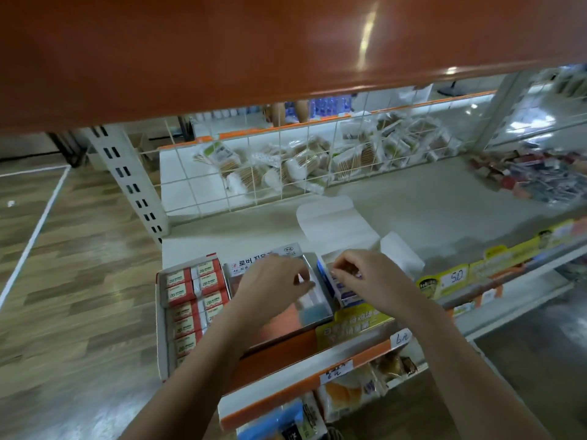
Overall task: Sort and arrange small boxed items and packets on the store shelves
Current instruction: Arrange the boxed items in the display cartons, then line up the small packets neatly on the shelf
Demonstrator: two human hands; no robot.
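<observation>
— Shelf first: what's on it around my hands?

— Beyond them I see a wire divider; to the left of my left hand sits a tray of red-and-white erasers.

— And under that hand?

— A grey display box, Korean lettering on its flap. My fingers curl down into it; whether they pinch anything I can't tell.

— The right hand?

— It hangs over an open white box, just right of the grey one, fingertips pinching a small blue-and-white packet at its near edge.
</observation>
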